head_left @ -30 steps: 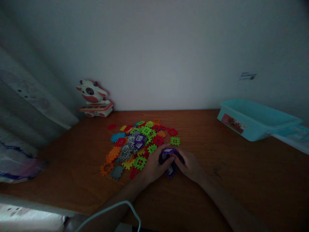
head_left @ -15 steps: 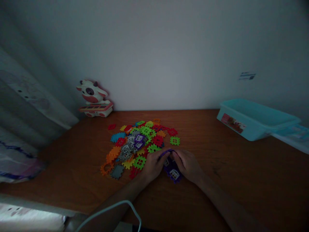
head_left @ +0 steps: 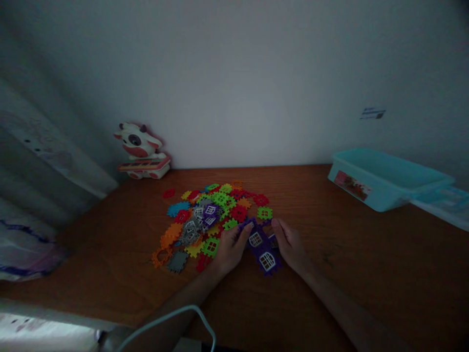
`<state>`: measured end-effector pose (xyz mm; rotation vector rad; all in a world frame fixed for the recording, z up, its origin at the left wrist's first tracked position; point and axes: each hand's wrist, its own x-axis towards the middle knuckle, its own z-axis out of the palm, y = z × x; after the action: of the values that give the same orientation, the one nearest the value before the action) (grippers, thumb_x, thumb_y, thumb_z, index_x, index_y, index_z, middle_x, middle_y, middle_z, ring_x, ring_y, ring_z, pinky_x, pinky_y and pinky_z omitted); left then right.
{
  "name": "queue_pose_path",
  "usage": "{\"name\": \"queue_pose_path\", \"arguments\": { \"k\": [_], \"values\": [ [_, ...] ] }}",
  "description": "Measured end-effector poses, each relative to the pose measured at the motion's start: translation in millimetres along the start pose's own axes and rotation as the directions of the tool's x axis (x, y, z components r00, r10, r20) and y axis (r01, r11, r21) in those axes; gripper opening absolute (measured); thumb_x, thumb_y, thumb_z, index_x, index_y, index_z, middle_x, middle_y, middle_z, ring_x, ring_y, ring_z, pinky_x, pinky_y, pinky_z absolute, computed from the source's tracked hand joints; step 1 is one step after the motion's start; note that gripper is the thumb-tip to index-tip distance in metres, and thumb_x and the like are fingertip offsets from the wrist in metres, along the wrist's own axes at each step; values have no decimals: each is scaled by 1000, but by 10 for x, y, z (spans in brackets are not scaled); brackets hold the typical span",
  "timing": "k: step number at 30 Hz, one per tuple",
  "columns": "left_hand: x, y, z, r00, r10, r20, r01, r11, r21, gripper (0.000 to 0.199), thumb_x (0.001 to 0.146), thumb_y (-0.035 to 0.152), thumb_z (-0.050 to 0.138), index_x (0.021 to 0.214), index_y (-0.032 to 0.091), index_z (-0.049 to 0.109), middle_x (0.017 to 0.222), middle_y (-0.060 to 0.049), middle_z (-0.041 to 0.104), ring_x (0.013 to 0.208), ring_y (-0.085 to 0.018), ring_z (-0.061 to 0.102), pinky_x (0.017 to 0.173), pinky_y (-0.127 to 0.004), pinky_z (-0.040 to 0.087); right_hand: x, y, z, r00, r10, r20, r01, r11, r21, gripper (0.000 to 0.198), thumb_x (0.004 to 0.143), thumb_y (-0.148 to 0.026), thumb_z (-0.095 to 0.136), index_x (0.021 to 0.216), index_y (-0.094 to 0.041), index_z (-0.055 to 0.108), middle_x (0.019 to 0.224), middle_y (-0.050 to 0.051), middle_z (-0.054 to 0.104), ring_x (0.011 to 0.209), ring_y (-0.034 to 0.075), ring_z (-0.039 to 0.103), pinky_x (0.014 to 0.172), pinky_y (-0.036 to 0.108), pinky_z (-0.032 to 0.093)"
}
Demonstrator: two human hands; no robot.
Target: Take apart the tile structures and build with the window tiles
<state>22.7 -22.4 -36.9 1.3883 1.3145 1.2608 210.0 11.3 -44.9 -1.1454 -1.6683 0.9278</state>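
Purple interlocking building pieces (head_left: pixel 261 248) with white window frames are between my two hands, forming a strip tilted towards me. My left hand (head_left: pixel 232 245) is closed on the strip's upper left edge, thumb on top. On the other side my right hand (head_left: pixel 289 243) pinches a purple part at the right, where another white window partly shows behind the strip. Whether that part is joined to the strip I cannot tell. Just left of my left hand spreads a pile of toothed plastic pieces in green (head_left: pixel 210 247), grey (head_left: pixel 178 261), orange (head_left: pixel 171 235), red and yellow.
A pale turquoise bin (head_left: pixel 388 178) stands at the right, with a translucent lid (head_left: pixel 445 205) beside it. At the back left sits a cow-shaped toy keyboard (head_left: pixel 144 151). A curtain (head_left: pixel 47 146) hangs at the left, and a pale cord (head_left: pixel 172 313) loops over my left forearm.
My hands have moved slightly apart, the right one outwards. The purple strip has opened out flatter, so its two windows show more fully.
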Motion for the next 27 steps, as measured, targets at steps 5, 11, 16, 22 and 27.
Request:
{"name": "queue_pose_path", "arguments": {
  "k": [5, 11, 16, 22, 27],
  "values": [
    [80, 45, 6, 973, -171, 156, 213, 925, -313, 49, 76, 63, 71, 85, 15, 75, 77, -4, 74, 69, -17, 66, 70, -29, 53, 46, -9, -52, 995, 96, 7, -96, 990, 102, 49, 93, -66, 44, 79, -22, 61, 62, -2, 56, 56, 16, 53, 49, 26, 40],
    [103, 63, -2, 939, -284, 195, 344, 792, -504, 47, 69, 56, 81, 89, 14, 73, 85, -7, 75, 77, -17, 69, 71, -27, 56, 101, 21, -43, 987, 152, 44, -158, 968, 195, 49, 87, -68, 54, 88, -21, 67, 71, 1, 65, 64, 18, 62, 55, 27, 48],
    [123, 35, -9, 956, -266, 127, 291, 787, -544, 46, 71, 53, 82, 92, 13, 73, 91, -8, 76, 83, -19, 70, 79, -32, 57, 134, 91, -26, 988, 153, 19, -153, 957, 248, 50, 81, -66, 63, 100, -21, 69, 89, 6, 72, 80, 23, 69, 67, 33, 56],
    [119, 27, -9, 951, -255, 176, 309, 811, -497, 45, 74, 53, 79, 95, 13, 74, 92, -8, 76, 86, -20, 70, 82, -33, 57, 161, 193, -7, 984, 170, 58, -178, 884, 433, 49, 74, -52, 79, 111, -24, 65, 112, 8, 72, 99, 25, 69, 86, 40, 57],
    [120, 17, -1, 947, -278, 162, 322, 805, -498, 49, 70, 54, 81, 96, 14, 74, 93, -8, 76, 89, -21, 71, 85, -35, 57, 170, 196, -33, 978, 149, 144, -204, 820, 534, 52, 76, -48, 79, 120, -26, 62, 119, 8, 71, 104, 25, 68, 91, 43, 56]
  ]
}}
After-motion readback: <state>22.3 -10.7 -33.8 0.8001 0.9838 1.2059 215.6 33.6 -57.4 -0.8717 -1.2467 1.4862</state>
